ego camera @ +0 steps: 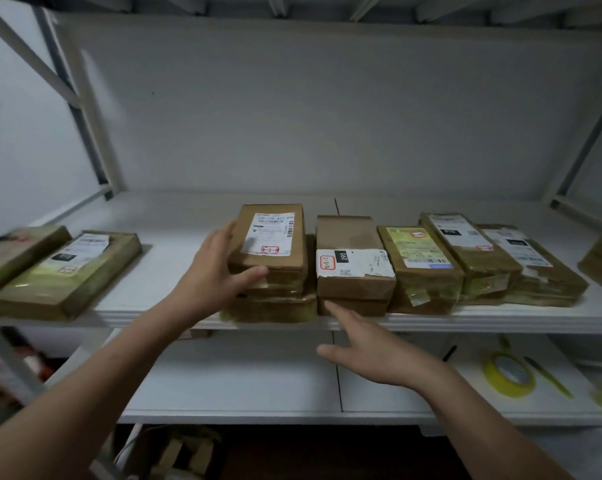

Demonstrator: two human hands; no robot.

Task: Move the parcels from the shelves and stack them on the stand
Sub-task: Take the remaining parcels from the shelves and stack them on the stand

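Note:
Several brown cardboard parcels lie on the white upper shelf (174, 237). My left hand (212, 271) is spread against the left side of the top parcel (270, 237) of a small stack, thumb on its front edge. Next to it stands a second stack topped by a parcel with a white label (353, 268). My right hand (372, 351) hovers open below the shelf's front edge, one fingertip touching the bottom of that second stack. The stand is not in view.
More parcels lie to the right (465, 251) and at the far left (67, 271) of the same shelf. On the lower shelf (244, 375) sit a roll of yellow tape (509, 374) and a pen. Metal shelf uprights frame both sides.

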